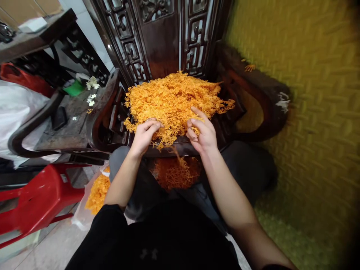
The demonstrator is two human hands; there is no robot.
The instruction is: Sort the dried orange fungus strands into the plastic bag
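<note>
The heap of orange sprigs (pixel 174 101) lies on the carved chair (pixel 160 48) at twelve o'clock, probably to keep it within easy reach. The left hand (pixel 144 133) and right hand (pixel 203 132) are apart, each pinching tufts at its near edge, above fallen sprigs (pixel 176 174) at six o'clock.

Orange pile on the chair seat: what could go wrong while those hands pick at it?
The orange pile overhangs the front edge of the seat, where the left hand and right hand grip it. A tug could drag more strands down onto the clump below. The strands look tangled, so they might snap.
</note>
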